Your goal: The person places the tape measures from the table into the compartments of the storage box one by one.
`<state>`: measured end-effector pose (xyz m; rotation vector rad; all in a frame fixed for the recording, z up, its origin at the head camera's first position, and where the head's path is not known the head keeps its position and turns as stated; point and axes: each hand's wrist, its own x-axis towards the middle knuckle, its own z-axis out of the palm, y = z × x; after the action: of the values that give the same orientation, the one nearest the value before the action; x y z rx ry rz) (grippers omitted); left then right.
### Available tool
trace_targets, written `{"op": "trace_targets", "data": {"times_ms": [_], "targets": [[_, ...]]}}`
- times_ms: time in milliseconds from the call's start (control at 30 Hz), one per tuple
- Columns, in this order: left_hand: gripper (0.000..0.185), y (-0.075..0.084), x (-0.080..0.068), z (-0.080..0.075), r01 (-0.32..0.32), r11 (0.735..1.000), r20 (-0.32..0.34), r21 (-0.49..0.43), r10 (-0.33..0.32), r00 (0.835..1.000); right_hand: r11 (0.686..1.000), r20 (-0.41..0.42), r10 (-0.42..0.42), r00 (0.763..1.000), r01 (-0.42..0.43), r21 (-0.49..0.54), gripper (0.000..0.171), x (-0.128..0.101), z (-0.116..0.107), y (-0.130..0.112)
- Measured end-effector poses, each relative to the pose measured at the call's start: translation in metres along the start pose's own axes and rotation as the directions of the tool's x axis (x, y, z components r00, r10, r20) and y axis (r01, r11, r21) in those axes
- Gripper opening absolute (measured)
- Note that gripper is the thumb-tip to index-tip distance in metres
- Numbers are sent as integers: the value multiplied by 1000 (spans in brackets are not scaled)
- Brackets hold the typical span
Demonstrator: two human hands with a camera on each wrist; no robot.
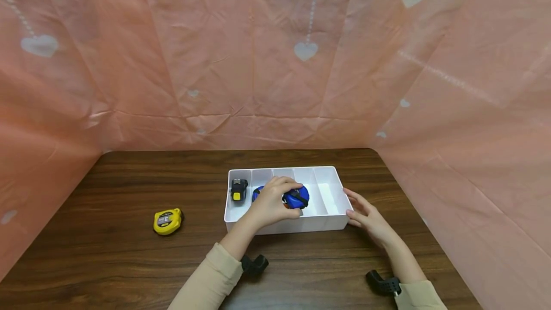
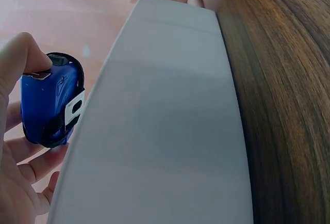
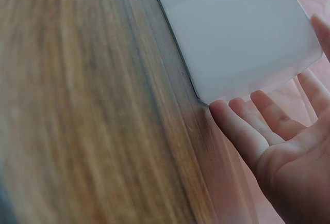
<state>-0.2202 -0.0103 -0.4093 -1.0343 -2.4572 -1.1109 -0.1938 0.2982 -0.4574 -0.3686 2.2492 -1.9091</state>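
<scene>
My left hand (image 1: 272,200) grips a blue tape measure (image 1: 298,197) with a black strap, over the middle compartments of a white divided box (image 1: 301,225). In the left wrist view, the thumb lies on top of the blue tape measure (image 2: 46,105) with fingers beneath, just beyond the box rim. A second blue item (image 1: 257,192), mostly hidden behind the left hand, lies in the box. A black tape measure (image 1: 238,190) with a yellow patch stands in the leftmost compartment. My right hand (image 1: 366,216) touches the box's right end with fairly straight fingers (image 3: 240,131).
A yellow tape measure (image 1: 167,221) lies on the brown wooden table (image 1: 129,267), left of the box. Pink cloth (image 1: 267,85) with white hearts hangs around the back and sides. A black wrist mount (image 1: 254,265) sits at each sleeve cuff.
</scene>
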Motion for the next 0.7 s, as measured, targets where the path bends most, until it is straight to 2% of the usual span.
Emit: {"op": "trace_targets", "data": {"times_ms": [233, 700], "targets": [[57, 2, 5, 2, -19, 999, 43, 41, 18, 999, 1000, 2, -14, 1000, 14, 6, 60, 0, 1, -3], [59, 7, 12, 12, 21, 996, 105, 82, -29, 994, 1000, 2, -6, 1000, 6, 10, 60, -2, 2, -3]]}}
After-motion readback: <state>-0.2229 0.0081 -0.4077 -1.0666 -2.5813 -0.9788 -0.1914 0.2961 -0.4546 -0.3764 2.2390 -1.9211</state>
